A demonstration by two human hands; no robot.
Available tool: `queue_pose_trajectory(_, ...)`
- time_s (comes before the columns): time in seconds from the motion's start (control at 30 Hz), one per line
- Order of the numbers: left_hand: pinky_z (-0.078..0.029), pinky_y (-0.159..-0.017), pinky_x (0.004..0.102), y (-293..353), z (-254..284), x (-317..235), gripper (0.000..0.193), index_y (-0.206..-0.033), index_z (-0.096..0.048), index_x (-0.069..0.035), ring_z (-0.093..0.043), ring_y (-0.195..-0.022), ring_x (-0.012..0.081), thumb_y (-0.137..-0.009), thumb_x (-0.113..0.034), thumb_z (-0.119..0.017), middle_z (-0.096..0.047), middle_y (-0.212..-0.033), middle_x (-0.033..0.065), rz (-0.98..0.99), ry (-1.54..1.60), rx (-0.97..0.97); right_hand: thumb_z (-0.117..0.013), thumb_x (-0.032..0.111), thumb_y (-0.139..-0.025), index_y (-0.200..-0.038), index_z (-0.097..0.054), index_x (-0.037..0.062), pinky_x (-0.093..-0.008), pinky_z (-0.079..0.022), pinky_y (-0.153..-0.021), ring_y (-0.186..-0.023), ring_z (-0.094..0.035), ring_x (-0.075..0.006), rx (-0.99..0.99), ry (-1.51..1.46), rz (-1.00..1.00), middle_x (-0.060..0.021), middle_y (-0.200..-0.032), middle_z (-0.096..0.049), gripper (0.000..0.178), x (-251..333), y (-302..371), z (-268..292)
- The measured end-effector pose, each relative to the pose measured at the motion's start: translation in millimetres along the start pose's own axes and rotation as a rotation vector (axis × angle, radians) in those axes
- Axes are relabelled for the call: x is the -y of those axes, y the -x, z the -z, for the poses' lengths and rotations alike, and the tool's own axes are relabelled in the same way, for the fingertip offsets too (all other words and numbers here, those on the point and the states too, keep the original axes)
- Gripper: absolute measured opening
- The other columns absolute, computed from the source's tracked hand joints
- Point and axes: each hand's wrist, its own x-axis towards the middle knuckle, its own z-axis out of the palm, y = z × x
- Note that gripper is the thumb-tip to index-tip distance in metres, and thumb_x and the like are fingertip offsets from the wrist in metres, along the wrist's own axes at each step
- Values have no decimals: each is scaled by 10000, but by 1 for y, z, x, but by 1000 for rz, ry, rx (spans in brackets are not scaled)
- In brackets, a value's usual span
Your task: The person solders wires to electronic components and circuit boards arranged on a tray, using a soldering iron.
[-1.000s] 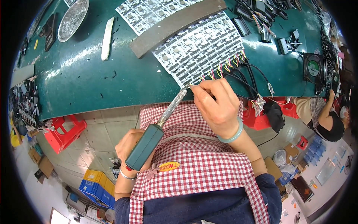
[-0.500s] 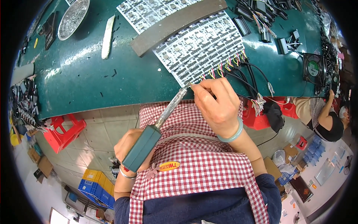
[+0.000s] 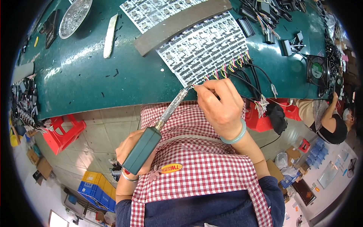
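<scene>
My left hand [image 3: 127, 150] is wrapped round the dark green handle of a soldering iron [image 3: 143, 150]. The iron's foil-like silver shaft slants up to the near left corner of a white circuit board panel [image 3: 206, 45]. Right beside the tip, my right hand [image 3: 223, 106] is closed in a pinch on a thin wire, mostly hidden by the fingers. Along the panel's near edge, several yellow, red and white wires [image 3: 224, 71] are attached. Black cables [image 3: 254, 81] run from them toward the table's edge, with bare-looking ends bunched there.
A brown bar [image 3: 181, 25] lies across the panel. On the green table [image 3: 87, 85] are a metal dish [image 3: 75, 19], a whitish strip [image 3: 110, 36], black housings [image 3: 246, 27] and a small fan [image 3: 317, 70]. Red stools [image 3: 64, 132] stand below; a person [image 3: 331, 121] sits at right.
The soldering iron's handle has shifted slightly left and down, its tip staying at the panel's corner. My right hand keeps its pinch almost unmoved.
</scene>
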Motion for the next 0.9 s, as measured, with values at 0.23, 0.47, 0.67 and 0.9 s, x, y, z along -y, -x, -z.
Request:
queue_pose_trajectory(0.23, -595, -705, 350, -2, -2, -4, 235, -860, -695, 77, -730, -803, 327, -628, 38, -701, -698, -876, 195, -32, -12, -32, -711, -56, -702, -983, -656, 4, -310, -497, -612, -743, -578, -226, 8, -45, -19, -83, -877, -607, 293, 2, 0, 2)
queue_pose_trajectory(0.47, -534, -737, 359, 4, 1, 1, 313, -1000, -691, 40, -686, -797, 296, -717, -64, -773, -694, -942, 175, -13, -31, -3, -713, -60, -693, -974, -657, 4, -309, -495, -600, -735, -576, -224, -10, -51, -16, -80, -867, -602, 294, 5, -1, -1)
queue_pose_trajectory(0.67, -533, -727, 367, 6, 1, 5, 292, -981, -694, 31, -685, -793, 310, -714, -62, -767, -690, -942, 180, -34, -46, 8, -716, -66, -682, -955, -659, 5, -308, -490, -589, -731, -577, -225, -27, -40, -2, -80, -857, -598, 288, 7, 0, -5)
queue_pose_trajectory(0.9, -527, -717, 349, 0, 0, 1, 273, -968, -689, 38, -677, -781, 290, -719, -52, -756, -683, -924, 174, -9, 16, -8, -728, -79, -695, -975, -638, 13, -347, -476, -600, -739, -568, -259, -137, -5, -84, -100, -873, -595, 308, 8, 3, -14)
